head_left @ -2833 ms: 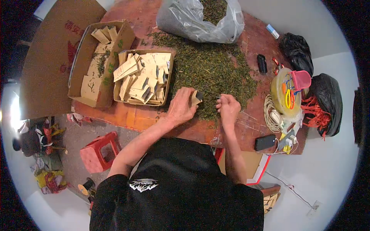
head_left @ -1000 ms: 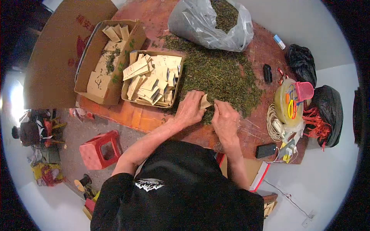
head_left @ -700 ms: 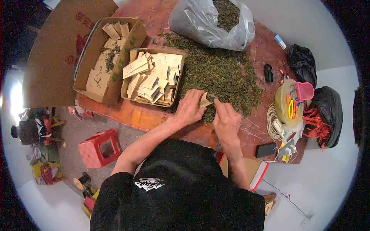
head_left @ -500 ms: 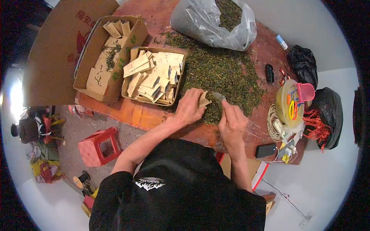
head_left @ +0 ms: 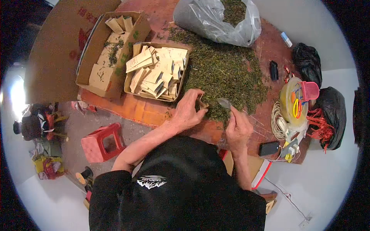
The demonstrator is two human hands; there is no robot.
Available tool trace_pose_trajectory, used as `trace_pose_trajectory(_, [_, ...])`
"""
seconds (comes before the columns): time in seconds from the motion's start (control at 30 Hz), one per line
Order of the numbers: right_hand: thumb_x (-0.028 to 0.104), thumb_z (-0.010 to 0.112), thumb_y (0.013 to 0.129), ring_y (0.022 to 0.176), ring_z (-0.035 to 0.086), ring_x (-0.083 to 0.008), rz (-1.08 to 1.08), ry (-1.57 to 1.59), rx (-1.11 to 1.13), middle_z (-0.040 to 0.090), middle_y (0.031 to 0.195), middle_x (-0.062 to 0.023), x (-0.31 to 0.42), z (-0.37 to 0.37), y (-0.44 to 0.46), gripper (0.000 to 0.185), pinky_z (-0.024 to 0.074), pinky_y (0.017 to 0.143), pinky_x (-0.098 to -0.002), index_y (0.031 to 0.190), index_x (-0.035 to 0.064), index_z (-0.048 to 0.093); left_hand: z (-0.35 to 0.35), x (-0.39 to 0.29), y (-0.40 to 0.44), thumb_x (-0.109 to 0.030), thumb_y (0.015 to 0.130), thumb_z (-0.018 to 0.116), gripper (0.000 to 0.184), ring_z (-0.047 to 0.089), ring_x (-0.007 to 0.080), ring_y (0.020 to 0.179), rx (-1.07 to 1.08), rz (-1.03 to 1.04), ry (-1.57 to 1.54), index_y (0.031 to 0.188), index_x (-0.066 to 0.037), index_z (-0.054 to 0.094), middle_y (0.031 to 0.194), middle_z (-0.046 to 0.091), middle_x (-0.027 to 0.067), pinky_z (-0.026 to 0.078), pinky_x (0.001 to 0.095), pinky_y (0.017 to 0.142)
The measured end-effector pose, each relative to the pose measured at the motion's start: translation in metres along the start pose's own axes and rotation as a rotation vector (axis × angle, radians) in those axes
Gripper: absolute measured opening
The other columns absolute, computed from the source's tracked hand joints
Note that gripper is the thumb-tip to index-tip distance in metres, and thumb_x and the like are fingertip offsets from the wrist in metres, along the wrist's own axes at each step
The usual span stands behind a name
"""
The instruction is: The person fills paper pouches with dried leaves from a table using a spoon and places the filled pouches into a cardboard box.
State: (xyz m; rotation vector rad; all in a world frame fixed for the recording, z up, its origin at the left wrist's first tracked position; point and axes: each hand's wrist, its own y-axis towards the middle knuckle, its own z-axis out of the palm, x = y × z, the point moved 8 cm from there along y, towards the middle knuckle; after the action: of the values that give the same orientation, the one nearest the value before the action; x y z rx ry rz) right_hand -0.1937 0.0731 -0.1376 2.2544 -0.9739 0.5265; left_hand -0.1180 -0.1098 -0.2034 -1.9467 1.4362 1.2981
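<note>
A small brown paper packet (head_left: 200, 102) is held upright between the thumb and fingers of my left hand (head_left: 189, 111), at the near edge of the leaf pile. My right hand (head_left: 238, 125) pinches the handle of a small translucent scoop (head_left: 224, 103), whose head points toward the packet without touching it. Dried dark-green leaves (head_left: 227, 73) are spread over the table beyond both hands. To the left, a shallow box (head_left: 126, 87) holds many filled or folded paper packets (head_left: 158, 71). A clear plastic bag (head_left: 204, 23) with more leaves stands at the far side.
A larger carton (head_left: 115, 82) with packets and loose leaves stands left. On the right lie a black object (head_left: 273, 70), a tub (head_left: 287, 96) with a pink scoop (head_left: 310, 91), cord (head_left: 278, 123), a phone (head_left: 269, 148) and black bags (head_left: 332, 115). A red stool (head_left: 94, 145) is on the floor.
My right hand has moved back to the right from beside the packet, bringing the scoop into clearer view. My left hand still holds the packet, now turned slightly. The view has shifted a little.
</note>
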Motion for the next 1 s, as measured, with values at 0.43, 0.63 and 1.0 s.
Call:
trace_pose_trajectory(0.43, [-0.002,0.068,0.092,0.064,0.062,-0.0283,-0.05,0.045,-0.002,0.065,0.078,-0.0146,-0.006,0.018,-0.008,0.02,0.0484,0.056,-0.0397,0.11,-0.0005,0.073,-0.001,0.043,-0.048,-0.006,0.08,0.077,0.053,0.058,0.0468,0.108,0.024,-0.052,0.054,0.126,0.0,0.05,0.113,0.058,0.0259,0.049,0.0506,0.093])
trace_pose_trajectory(0.63, [-0.003,0.067,0.092,0.067,0.064,-0.0309,-0.017,0.049,0.012,0.067,0.082,-0.0166,-0.01,0.022,-0.014,0.02,0.0505,0.059,-0.0404,0.111,-0.0004,0.074,0.004,0.048,-0.05,-0.014,0.08,0.078,0.057,0.059,0.0461,0.11,0.024,-0.061,0.032,0.129,-0.002,0.052,0.117,0.059,0.024,0.05,0.0497,0.094])
trace_pose_trajectory(1.0, [-0.007,0.065,0.091,0.078,0.069,-0.0331,0.037,0.066,0.105,0.071,0.091,-0.0185,-0.005,0.037,-0.006,0.024,0.0542,0.068,-0.0391,0.111,0.0006,0.075,-0.009,0.015,-0.04,-0.014,0.079,0.081,0.057,0.06,0.0443,0.112,0.075,-0.035,-0.047,0.128,-0.002,0.053,0.117,0.06,0.0225,0.051,0.049,0.095])
